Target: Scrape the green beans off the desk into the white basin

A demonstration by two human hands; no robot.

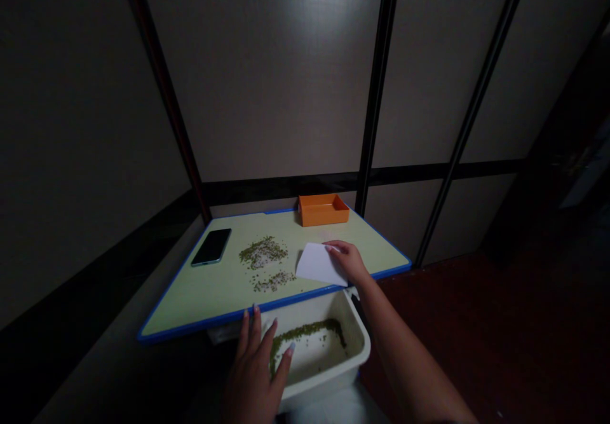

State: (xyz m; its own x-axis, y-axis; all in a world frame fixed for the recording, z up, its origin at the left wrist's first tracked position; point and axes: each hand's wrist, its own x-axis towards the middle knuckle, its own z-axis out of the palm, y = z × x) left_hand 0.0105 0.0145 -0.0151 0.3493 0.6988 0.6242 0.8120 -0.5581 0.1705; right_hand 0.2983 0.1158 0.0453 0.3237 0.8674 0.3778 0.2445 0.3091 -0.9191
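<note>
My right hand pinches the upper right part of a white card, which is tilted over the table near its front edge. To the card's left lies a pile of small green beans mixed with white grains, with a smaller scatter in front of it. My left hand has its fingers spread over the left side of a white plastic basin. Green beans lie in a band along the basin's far inner side. The left hand hides part of the basin's rim.
The pale table has a blue edge. An orange open box stands at its back right. A phone lies on the left. A panelled wall rises behind; dark red floor is at right.
</note>
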